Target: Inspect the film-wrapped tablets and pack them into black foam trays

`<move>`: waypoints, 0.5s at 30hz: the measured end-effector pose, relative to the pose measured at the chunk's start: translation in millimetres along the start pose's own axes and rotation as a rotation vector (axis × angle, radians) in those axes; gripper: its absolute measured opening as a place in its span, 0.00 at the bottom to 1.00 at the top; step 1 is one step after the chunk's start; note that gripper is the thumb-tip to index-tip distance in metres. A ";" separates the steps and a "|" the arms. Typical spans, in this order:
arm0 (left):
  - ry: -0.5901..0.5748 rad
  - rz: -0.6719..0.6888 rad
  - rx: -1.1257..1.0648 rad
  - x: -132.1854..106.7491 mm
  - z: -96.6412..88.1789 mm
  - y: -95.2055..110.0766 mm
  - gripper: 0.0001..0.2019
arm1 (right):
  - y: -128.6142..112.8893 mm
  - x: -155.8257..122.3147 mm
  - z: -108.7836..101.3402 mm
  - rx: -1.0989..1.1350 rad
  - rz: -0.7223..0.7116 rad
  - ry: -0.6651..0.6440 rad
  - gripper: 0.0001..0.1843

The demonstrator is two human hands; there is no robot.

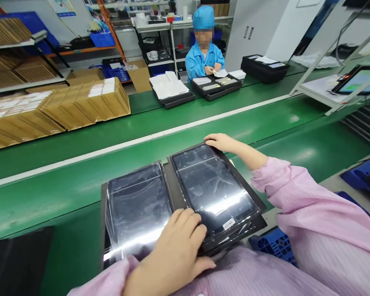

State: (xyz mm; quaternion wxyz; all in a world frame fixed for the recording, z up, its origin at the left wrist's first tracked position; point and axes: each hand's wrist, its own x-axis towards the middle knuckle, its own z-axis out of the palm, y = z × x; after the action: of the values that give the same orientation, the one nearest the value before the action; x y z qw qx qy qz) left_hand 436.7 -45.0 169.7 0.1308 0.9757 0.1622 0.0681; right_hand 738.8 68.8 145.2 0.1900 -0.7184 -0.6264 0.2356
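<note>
Two dark flat screen panels lie side by side in front of me: the left screen and the right screen, both under clear, wrinkled plastic film. A small white label sits near the right screen's lower edge. Beneath them is a black tray, its divider showing between the screens. My left hand rests over the near end of the divider, touching the right screen's lower left corner, fingers bent and thumb apart. At the far edge, my right hand has its fingers closed on the tray's rim beside the right screen.
A green conveyor bench runs across, with a white rail along it. Cardboard dividers stand far left. Opposite, a person in blue handles papers over a black tray. Blue plastic crates stand lower right; a tablet sits on a stand.
</note>
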 end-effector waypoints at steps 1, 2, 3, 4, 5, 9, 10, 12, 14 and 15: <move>-0.022 0.013 0.045 9.1 7.0 9.0 0.23 | 2.3 -0.2 5.9 0.012 -0.007 0.005 0.15; -0.030 0.015 0.090 16.4 13.3 14.4 0.22 | 3.7 -1.5 11.1 0.020 -0.015 0.011 0.16; -0.029 0.022 0.128 21.9 18.6 17.1 0.19 | 4.5 -3.4 15.3 0.029 -0.022 0.019 0.17; -0.022 0.039 0.157 25.9 22.4 18.1 0.15 | 5.3 -5.2 18.2 0.038 -0.030 0.025 0.18; -0.016 0.071 0.172 28.7 24.7 18.1 0.12 | 6.0 -6.6 19.9 0.049 -0.037 0.030 0.18; 0.003 0.227 0.186 34.7 19.7 14.5 0.14 | 11.2 -9.0 18.9 0.105 -0.055 0.042 0.18; 0.019 0.239 0.189 35.8 15.2 11.2 0.15 | 13.2 -9.3 17.6 0.119 -0.051 0.045 0.18; 0.084 0.189 0.192 36.3 2.3 -2.5 0.17 | 18.7 -10.6 13.9 0.143 -0.031 0.061 0.19; 0.199 -0.039 0.196 31.1 -14.0 -28.4 0.18 | 25.9 -13.7 8.6 0.211 0.000 0.131 0.20; 0.260 -0.224 0.196 25.1 -21.9 -45.3 0.18 | 29.7 -16.3 5.4 0.277 0.020 0.184 0.20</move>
State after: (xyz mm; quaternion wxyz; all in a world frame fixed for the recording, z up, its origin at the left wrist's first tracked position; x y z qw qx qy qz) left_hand 442.9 9.9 180.4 0.0201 0.9425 0.2912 0.1626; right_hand 758.1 48.3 125.6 0.3413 -0.7101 -0.5607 0.2547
